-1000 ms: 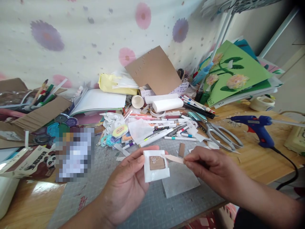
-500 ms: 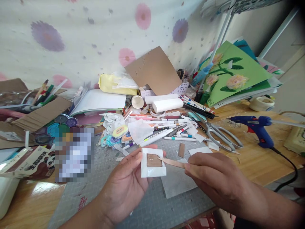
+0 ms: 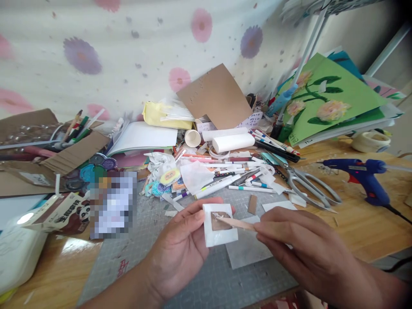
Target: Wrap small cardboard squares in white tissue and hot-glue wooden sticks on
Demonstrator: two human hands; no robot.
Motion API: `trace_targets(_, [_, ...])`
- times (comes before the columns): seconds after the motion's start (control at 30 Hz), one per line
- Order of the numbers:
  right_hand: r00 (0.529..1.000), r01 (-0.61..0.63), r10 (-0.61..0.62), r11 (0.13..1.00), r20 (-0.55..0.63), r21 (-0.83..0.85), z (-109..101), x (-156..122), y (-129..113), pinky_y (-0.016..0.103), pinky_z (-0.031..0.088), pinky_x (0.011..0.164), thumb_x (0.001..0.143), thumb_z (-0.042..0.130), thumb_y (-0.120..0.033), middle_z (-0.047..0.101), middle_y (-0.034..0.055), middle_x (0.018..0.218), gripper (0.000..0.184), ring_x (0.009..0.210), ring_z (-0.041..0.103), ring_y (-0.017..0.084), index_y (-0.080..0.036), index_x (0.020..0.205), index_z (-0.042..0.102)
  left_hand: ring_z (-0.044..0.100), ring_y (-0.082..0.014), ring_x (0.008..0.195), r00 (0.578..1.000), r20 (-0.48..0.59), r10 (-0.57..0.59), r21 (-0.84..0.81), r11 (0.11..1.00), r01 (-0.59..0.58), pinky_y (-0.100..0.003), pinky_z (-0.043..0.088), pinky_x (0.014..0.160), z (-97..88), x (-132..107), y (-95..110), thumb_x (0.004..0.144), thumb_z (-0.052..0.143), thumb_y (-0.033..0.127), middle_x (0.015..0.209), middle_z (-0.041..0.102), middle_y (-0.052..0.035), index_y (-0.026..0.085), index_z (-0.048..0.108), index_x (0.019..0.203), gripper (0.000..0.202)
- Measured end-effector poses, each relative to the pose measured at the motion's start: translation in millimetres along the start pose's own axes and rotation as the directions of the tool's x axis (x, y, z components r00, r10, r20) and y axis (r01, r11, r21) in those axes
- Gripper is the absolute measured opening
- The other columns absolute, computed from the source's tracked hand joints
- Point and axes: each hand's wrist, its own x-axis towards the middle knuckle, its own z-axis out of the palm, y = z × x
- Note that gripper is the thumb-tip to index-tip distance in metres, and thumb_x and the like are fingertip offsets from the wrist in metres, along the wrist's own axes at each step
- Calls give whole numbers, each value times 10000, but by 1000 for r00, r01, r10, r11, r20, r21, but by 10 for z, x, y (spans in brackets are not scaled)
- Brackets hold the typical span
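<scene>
Between the thumb and fingers of my left hand (image 3: 183, 244) is a small white paper square (image 3: 222, 238). A brown cardboard piece (image 3: 222, 225) sits in its middle, with a whitish smear near its upper left. My right hand (image 3: 299, 244) pinches a flat wooden stick (image 3: 236, 223), and its pointed tip touches the brown piece. Below and behind them, a sheet of white paper (image 3: 246, 251) lies on the grey cutting mat (image 3: 135, 266). A small brown cardboard strip (image 3: 252, 204) rests on the mat beyond my right hand.
Scissors (image 3: 312, 186) and a blue glue gun (image 3: 363, 176) lie to the right. Pens and paper scraps (image 3: 196, 176) pile up behind the mat. A cardboard box (image 3: 74, 152) and a panda carton (image 3: 61, 214) stand left. Green flower artwork (image 3: 337, 98) leans at the back right.
The stick's tip has moved from the brown piece's right edge across to its upper left, where the whitish smear now shows more. The whole view has shifted slightly.
</scene>
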Motion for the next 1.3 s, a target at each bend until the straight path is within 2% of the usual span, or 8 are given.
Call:
trace_targets(0.2, [995,38,-39,999,91,6,-8,-10,-33,237,473,580,920,451,-107,663,47,797,161,669,619,143,-168,1027,556,697,-164,839,999,28,16,-9,1000,-16,-222,529,769,26,-6,2,787,623,133,947,757,-119,126,719,991,225])
trace_targets(0.43, [998,-45,41,995,44,92,4,52,-31,230,459,589,914,478,-102,651,41,813,152,708,617,144,-188,1015,552,691,-196,904,999,46,0,-9,1000,1,-261,525,802,25,-32,-19,810,603,152,1022,736,-155,119,710,1008,228])
trace_targets(0.6, [994,-23,11,994,108,107,-23,16,-24,240,462,606,925,462,-112,634,35,806,156,700,597,141,-187,1027,552,693,-190,890,998,64,1,-23,1000,1,-262,522,800,22,-43,-31,812,596,136,1021,736,-153,113,705,1008,225])
trace_targets(0.7, [996,-22,13,995,91,97,-55,-2,-22,235,466,609,921,481,-132,626,36,813,170,705,593,137,-180,1065,560,695,-182,874,997,75,-5,-42,999,8,-262,520,798,26,-50,-33,813,595,132,995,746,-138,123,706,1005,223])
trace_targets(0.83, [999,6,-8,999,44,42,-33,4,-43,235,474,622,909,488,-106,636,53,857,207,737,608,143,-172,1094,551,694,-202,864,999,43,-10,-8,1000,11,-273,519,784,34,-54,-39,802,616,168,936,754,-120,126,709,995,219])
trace_targets(1.03, [994,78,-72,995,87,-62,-30,-4,-20,257,493,601,916,439,-98,657,71,876,240,720,627,163,-193,1097,565,693,-180,811,1000,24,-10,3,1000,10,-244,515,721,32,-36,-42,812,593,164,930,754,-122,124,711,980,209])
trace_targets(1.3, [997,37,-37,999,66,-2,-45,17,-24,247,486,592,905,474,-84,634,69,864,238,721,613,153,-182,1106,553,689,-190,826,1000,13,6,10,1000,-6,-276,505,770,62,-47,-29,814,594,221,909,756,-121,122,718,958,214])
